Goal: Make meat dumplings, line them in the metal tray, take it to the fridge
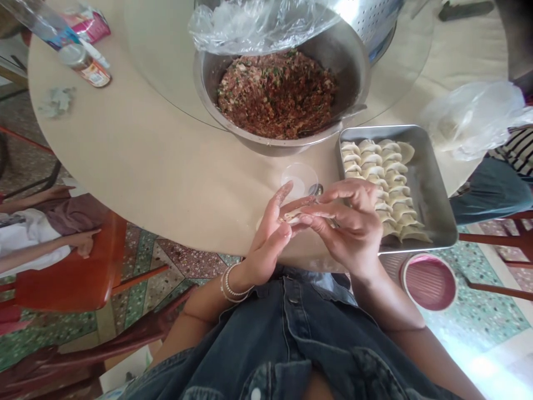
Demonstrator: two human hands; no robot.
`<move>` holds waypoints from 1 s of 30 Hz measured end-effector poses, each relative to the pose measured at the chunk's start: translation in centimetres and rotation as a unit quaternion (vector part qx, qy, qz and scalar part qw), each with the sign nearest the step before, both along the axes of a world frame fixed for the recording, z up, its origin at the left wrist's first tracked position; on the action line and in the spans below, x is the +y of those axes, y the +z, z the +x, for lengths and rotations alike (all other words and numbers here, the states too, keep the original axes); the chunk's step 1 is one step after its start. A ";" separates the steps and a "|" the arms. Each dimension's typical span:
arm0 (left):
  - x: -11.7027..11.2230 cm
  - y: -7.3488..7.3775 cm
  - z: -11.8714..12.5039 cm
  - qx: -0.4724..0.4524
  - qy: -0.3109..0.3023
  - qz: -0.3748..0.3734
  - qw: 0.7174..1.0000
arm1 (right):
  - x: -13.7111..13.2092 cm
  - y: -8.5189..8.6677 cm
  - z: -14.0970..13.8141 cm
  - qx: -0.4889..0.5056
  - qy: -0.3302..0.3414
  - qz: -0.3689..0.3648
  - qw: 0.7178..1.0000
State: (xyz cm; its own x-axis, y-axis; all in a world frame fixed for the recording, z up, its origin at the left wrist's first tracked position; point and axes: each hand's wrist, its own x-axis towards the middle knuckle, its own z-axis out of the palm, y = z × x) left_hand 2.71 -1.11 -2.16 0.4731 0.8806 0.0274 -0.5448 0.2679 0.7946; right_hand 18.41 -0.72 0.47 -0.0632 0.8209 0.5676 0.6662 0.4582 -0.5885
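Note:
Between my two hands, near the table's front edge, is a pale dumpling (295, 214), partly covered by fingers. My left hand (268, 236) cradles it from the left, with the thumb and index finger apart. From the right, my right hand (353, 222) pinches its edge between thumb and fingers. Just beyond the hands stands a small clear bowl (300, 175) with something whitish in it. A metal tray (433, 205) to the right holds rows of folded dumplings (375, 161). Ahead, a large steel bowl (347, 61) contains minced filling (275, 94).
Crumpled clear plastic (266, 28) lies over the bowl's far rim, near a perforated metal pot (370, 22). A jar (85, 65) stands at the left. A plastic bag (470, 116) sits at the right near a seated person. Another person sits at left; a pink bin (428, 282) is below the tray.

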 end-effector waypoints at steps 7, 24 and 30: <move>-0.9 0.1 1.5 -0.003 -0.005 0.033 0.999 | 0.2 -0.2 -0.7 0.084 0.008 -0.002 0.996; -0.6 -0.5 0.9 0.035 0.009 0.105 0.994 | -0.2 0.3 -0.4 -0.204 -0.018 0.095 0.974; -0.2 0.0 0.3 0.066 0.034 0.105 0.992 | 0.3 0.3 -0.1 -0.161 -0.006 0.137 0.977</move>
